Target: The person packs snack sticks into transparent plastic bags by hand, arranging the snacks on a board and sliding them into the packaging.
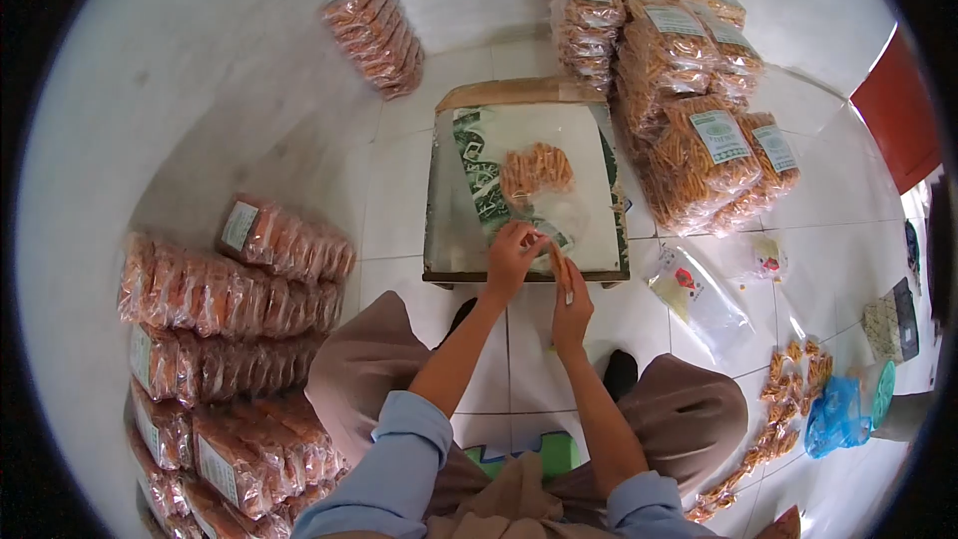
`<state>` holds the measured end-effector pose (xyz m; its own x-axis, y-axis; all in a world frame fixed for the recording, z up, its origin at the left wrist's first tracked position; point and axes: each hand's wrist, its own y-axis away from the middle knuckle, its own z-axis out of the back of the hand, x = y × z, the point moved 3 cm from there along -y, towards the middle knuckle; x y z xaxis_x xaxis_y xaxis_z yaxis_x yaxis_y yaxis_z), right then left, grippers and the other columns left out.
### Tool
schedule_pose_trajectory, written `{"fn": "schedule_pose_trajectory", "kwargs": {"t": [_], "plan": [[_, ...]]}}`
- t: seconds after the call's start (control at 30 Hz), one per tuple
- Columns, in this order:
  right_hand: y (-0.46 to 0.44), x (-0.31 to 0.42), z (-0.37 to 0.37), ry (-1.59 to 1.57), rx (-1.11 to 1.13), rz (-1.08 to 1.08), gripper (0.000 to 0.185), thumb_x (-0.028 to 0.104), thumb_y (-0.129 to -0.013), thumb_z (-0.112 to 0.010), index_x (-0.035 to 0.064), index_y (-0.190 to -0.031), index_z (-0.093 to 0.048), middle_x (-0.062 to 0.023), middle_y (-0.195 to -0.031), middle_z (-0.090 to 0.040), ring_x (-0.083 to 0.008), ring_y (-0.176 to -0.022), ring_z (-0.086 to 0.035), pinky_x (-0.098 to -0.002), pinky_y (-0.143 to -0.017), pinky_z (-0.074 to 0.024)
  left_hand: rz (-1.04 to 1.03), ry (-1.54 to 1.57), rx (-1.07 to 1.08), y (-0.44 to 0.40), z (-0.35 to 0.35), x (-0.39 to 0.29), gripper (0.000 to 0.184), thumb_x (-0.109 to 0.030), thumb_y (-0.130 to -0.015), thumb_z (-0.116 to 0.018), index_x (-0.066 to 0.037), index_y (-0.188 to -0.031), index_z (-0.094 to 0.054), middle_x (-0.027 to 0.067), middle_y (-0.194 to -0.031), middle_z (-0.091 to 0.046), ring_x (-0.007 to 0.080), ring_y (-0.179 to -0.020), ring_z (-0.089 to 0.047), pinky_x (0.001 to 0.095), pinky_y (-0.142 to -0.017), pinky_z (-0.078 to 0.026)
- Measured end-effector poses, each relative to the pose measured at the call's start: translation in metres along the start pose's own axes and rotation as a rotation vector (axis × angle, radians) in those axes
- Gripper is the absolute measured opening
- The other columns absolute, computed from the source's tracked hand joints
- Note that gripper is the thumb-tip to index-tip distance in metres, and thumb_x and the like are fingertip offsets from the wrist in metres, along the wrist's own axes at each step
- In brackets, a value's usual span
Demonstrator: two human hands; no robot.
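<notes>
On the low table (609,274) lies a clear plastic bag (559,210) with a row of small packets of brown snacks (537,172) at its far end. My right hand (572,314) is closed around one slim snack packet (558,260), held upright over the table's near edge. My left hand (511,258) is beside it, with thumb and fingers pinched together close to the packet's top and the bag's near end. What sits between those fingertips is too small to make out.
Filled bags of reddish snacks (230,289) are stacked at left, with another stack (374,35) by the wall. Labelled snack bags (689,155) pile up at right. Flat printed plastic bags (699,299), loose snack packets (783,409) and a blue plastic bag (838,417) lie on the floor.
</notes>
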<state>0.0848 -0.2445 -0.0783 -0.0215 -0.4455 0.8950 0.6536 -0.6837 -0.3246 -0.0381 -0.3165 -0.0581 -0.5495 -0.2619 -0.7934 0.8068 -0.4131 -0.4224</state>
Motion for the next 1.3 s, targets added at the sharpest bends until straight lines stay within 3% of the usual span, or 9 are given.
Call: {"fn": "schedule_pose_trajectory", "kwargs": {"t": [0.4,0.63,0.73,0.8,0.87,0.97,1.07,1.2,1.3], "plan": [[-0.045,-0.030,-0.051,0.032,0.322,-0.477,0.029,0.006,-0.086,-0.047,0.0031,-0.114,-0.053,-0.0162,-0.098,-0.060,-0.0240,-0.081,-0.057,-0.0320,-0.072,-0.0437,-0.149,-0.037,-0.032,0.003,0.010,0.004,0.027,-0.016,-0.080,-0.060,-0.007,-0.105,-0.059,0.0079,-0.091,-0.053,0.0205,-0.089,-0.051,0.0349,-0.077,-0.041],[-0.043,-0.048,-0.064,-0.263,0.209,-0.240,0.034,0.005,-0.083,-0.048,0.0041,-0.117,-0.051,-0.0151,-0.100,-0.060,-0.0187,-0.083,-0.055,-0.0304,-0.075,-0.0423,0.586,0.376,-0.137,-0.013,-0.013,0.076,0.046,-0.032,-0.093,-0.044,-0.008,-0.131,-0.039,0.0050,-0.111,-0.051,0.0143,-0.092,-0.049,0.0249,-0.084,-0.038],[-0.042,-0.049,-0.069,-0.089,0.398,-0.415,0.034,0.013,-0.088,-0.051,0.0004,-0.120,-0.049,-0.0115,-0.107,-0.057,-0.0155,-0.091,-0.052,-0.0252,-0.080,-0.0396,0.601,0.701,-0.101,-0.015,-0.027,0.076,0.049,-0.034,-0.094,-0.040,-0.011,-0.136,-0.031,0.0040,-0.111,-0.051,0.0101,-0.094,-0.046,0.0208,-0.083,-0.035],[-0.048,-0.042,-0.077,-0.268,0.293,-0.029,0.036,0.015,-0.089,-0.047,-0.0003,-0.122,-0.046,-0.0157,-0.114,-0.054,-0.0225,-0.102,-0.053,-0.0287,-0.088,-0.0385,0.606,0.645,-0.124,-0.015,-0.031,0.065,0.049,-0.035,-0.094,-0.039,-0.012,-0.137,-0.031,0.0034,-0.107,-0.052,0.0093,-0.091,-0.046,0.0208,-0.081,-0.036],[-0.050,-0.048,-0.084,-0.209,0.313,-0.028,0.038,0.013,-0.088,-0.046,0.0005,-0.124,-0.045,-0.0163,-0.118,-0.052,-0.0260,-0.108,-0.049,-0.0304,-0.092,-0.0358,0.610,0.591,-0.149,-0.013,-0.032,0.053,0.048,-0.035,-0.094,-0.038,-0.013,-0.137,-0.031,0.0027,-0.103,-0.053,0.0086,-0.087,-0.046,0.0208,-0.079,-0.037],[-0.057,-0.068,-0.092,-0.052,0.319,0.118,0.038,0.015,-0.088,-0.044,0.0005,-0.124,-0.044,-0.0176,-0.124,-0.047,-0.0308,-0.111,-0.047,-0.0326,-0.094,-0.0352,0.618,0.674,-0.116,-0.005,-0.033,0.048,0.056,-0.043,-0.093,-0.036,-0.013,-0.139,-0.025,0.0092,-0.137,-0.034,0.0163,-0.121,-0.035,0.0275,-0.098,-0.028],[-0.067,-0.072,-0.103,-0.014,0.331,0.238,0.042,0.025,-0.090,-0.042,0.0006,-0.125,-0.043,-0.0173,-0.131,-0.040,-0.0319,-0.113,-0.045,-0.0351,-0.093,-0.0358,0.748,0.485,0.108,0.004,-0.036,0.053,0.059,-0.045,-0.093,-0.034,-0.014,-0.140,-0.019,0.0090,-0.139,-0.030,0.0169,-0.123,-0.032,0.0277,-0.099,-0.027],[-0.076,-0.069,-0.099,0.048,0.293,0.571,0.050,0.031,-0.089,-0.044,0.0010,-0.129,-0.039,-0.0165,-0.125,-0.046,-0.0304,-0.107,-0.048,-0.0376,-0.086,-0.0394,0.556,0.467,-0.077,0.002,-0.034,0.071,0.050,-0.037,-0.095,-0.033,-0.020,-0.140,-0.020,0.0113,-0.114,-0.054,0.0134,-0.088,-0.051,0.0241,-0.078,-0.040],[-0.077,-0.082,-0.098,-0.001,0.385,0.085,0.035,0.017,-0.083,-0.053,0.0032,-0.116,-0.051,-0.0157,-0.111,-0.048,-0.0215,-0.093,-0.053,-0.0305,-0.077,-0.0429,0.525,0.455,-0.045,0.005,-0.031,0.067,0.054,-0.041,-0.094,-0.033,-0.015,-0.140,-0.019,0.0123,-0.127,-0.046,0.0152,-0.107,-0.044,0.0251,-0.089,-0.034]]}}
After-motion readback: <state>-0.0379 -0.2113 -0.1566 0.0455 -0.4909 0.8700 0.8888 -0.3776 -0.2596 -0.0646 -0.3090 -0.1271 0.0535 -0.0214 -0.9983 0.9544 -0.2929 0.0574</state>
